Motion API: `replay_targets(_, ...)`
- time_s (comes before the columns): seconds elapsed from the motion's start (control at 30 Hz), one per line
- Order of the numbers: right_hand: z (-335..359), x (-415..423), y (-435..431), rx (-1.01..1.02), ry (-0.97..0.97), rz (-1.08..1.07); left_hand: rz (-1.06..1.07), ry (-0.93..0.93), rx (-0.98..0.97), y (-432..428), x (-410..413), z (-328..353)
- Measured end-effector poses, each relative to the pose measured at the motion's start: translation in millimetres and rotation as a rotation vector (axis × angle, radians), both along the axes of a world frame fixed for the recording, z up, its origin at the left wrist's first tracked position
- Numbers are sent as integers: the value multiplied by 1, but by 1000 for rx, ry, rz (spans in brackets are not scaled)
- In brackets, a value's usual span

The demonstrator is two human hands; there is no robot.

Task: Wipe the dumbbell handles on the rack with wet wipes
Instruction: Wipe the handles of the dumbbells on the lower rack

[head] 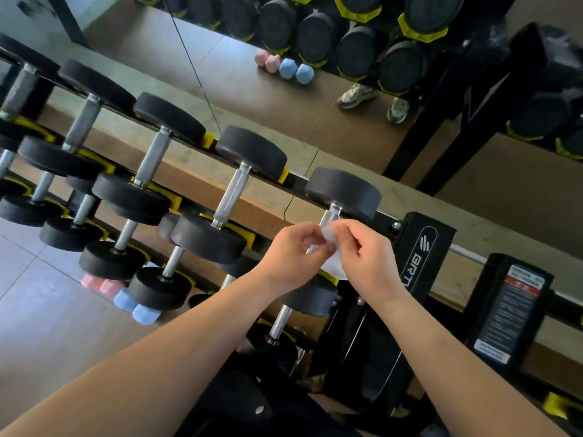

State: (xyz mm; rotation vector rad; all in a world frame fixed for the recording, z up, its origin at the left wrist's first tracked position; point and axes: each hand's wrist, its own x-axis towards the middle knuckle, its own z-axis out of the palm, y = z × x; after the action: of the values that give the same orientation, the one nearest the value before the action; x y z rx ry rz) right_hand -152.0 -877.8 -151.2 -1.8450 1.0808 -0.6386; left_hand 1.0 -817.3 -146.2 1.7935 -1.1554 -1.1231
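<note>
A white wet wipe (333,267) is held up between the two hands, just in front of the steel handle (333,215) of the rightmost dumbbell (344,192) on the top tier of the rack (422,247). Its upper edge is pinched by the fingertips of the left hand (295,258) and of the right hand (370,258), whose thumbs and curled fingers meet close together; the rest of the wipe hangs crumpled below them. Whether the wipe touches the handle cannot be told. More black round-headed dumbbells with knurled steel handles are lined up to the left along the top tier, the nearest (232,193) just beside the hands, each seated in yellow cradles (285,175). A lower tier with further dumbbells is seen beneath. On the tiled floor (38,294) under the rack, small pink dumbbells (94,282) and blue dumbbells (124,300) are laid side by side. A mirror (252,89) stands behind the rack, and a pair of shoes (356,96) is reflected in it. A printed label (504,313) is fixed to a black post at the right
</note>
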Motion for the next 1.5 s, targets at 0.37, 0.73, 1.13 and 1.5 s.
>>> replay_targets(0.37, -11, 23, -82, -426, 387, -128, 129, -174, 189, -49, 8, -36)
replay_targets(0.73, -44, 43, -104, -426, 286, -175, 209, -395, 57, -43, -4, -47)
replay_targets(1.13, -46, 42, -103, -473, 301, -183, -49, -729, 330, -71, -41, -53)
replay_targets(1.5, -46, 43, -103, -475, 306, -173, -365, -657, 433, -49, 10, -48)
